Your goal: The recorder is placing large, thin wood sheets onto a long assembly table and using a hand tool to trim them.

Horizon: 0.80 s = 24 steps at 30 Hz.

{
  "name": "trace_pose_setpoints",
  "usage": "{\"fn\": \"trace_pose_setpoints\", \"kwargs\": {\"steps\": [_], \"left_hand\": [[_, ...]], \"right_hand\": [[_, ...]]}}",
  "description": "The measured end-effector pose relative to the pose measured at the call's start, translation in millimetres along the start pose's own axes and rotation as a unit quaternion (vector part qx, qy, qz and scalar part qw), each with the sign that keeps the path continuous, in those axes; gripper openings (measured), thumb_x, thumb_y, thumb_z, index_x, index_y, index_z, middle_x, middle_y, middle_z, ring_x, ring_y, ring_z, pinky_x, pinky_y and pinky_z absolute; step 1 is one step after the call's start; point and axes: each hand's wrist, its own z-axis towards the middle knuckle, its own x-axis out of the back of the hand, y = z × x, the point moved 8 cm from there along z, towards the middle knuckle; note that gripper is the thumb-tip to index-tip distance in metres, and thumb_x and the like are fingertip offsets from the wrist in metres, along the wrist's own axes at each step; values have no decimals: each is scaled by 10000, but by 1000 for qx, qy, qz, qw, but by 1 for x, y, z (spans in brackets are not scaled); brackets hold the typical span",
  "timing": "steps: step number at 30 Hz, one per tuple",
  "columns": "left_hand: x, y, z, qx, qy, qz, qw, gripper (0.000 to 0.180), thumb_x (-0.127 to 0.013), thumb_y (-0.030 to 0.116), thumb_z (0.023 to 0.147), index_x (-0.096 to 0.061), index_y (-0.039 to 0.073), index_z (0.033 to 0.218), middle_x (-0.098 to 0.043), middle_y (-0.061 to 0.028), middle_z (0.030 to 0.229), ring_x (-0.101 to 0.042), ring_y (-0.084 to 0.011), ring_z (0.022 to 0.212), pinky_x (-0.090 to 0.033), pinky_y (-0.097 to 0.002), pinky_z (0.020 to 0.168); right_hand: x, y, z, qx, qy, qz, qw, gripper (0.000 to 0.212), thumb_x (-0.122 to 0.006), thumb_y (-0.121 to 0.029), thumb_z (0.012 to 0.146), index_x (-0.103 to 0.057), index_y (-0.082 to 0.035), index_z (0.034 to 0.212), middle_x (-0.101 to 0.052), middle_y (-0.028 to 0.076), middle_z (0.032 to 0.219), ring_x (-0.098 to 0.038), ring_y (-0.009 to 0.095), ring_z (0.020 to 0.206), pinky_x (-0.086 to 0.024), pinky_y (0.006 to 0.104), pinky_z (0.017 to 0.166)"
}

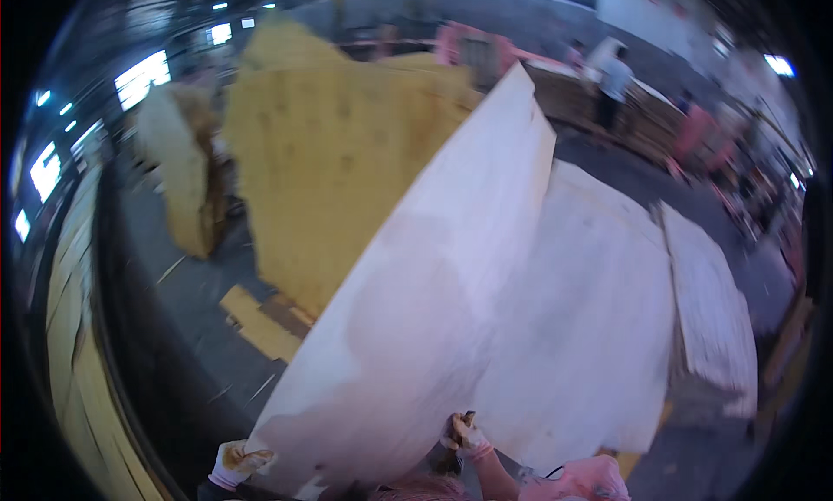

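Note:
A large pale wood veneer sheet is raised and tilted in front of me, its far corner pointing up. At its near left corner my left hand, in a white glove with a brown stain, is closed on the edge. By the sheet's near right edge my right hand, also gloved, has its fingers closed; they look dark, and the exact grip is blurred. Beneath and right of the raised sheet lies a stack of pale veneer sheets.
A tall yellowish veneer stack stands beyond, with another bundle to its left. Yellow scraps lie on the dark floor. Long strips run along the far left. Another pale stack is right. A person stands far back.

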Motion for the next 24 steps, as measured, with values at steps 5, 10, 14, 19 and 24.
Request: {"fn": "trace_pose_setpoints", "kwargs": {"steps": [5, 10, 14, 19, 24], "left_hand": [[137, -180, -140, -20, 370, -115, 922, 100, -568, 39, 736, -635, -8, 793, -648, -77, 785, -591, -110, 688, -471, -240, 637], [186, -269, -236, -25, 574, -243, 781, 120, -534, -7, 732, -633, -2, 797, -633, -52, 733, -587, -120, 683, -469, -243, 645], [178, -337, -277, 40, 700, -288, 652, 111, -560, 39, 747, -653, 77, 793, -628, -4, 693, -439, -51, 383, -330, -192, 322], [217, -357, -263, 47, 787, -342, 512, 89, -585, 49, 742, -649, 66, 802, -622, -9, 702, -476, -59, 451, -347, -192, 345], [307, -337, -297, 112, 874, -267, 391, 115, -641, 90, 744, -651, 34, 843, -598, 22, 688, -517, -59, 599, -431, -218, 562]], "right_hand": [[-174, 147, 121, -170, -150, -423, 877, 132, -587, -135, 806, -522, -76, 707, -463, 15, 587, -412, 103, 446, -324, 233, 393], [-301, 332, 204, -213, -272, -365, 865, 75, -618, -8, 745, -590, -38, 807, -586, 49, 761, -525, 130, 521, -407, 232, 422], [-352, 472, 257, -218, -332, -449, 800, 160, -613, 36, 735, -577, -34, 874, -607, 72, 867, -541, 136, 528, -433, 242, 439], [-380, 650, 317, -253, -374, -424, 785, 155, -592, -169, 814, -580, -31, 885, -582, 2, 735, -532, 61, 602, -433, 213, 530], [-514, 808, 286, -165, -545, -574, 588, 134, -556, -159, 846, -590, -34, 811, -568, -40, 722, -527, 38, 668, -404, 182, 585]]}}
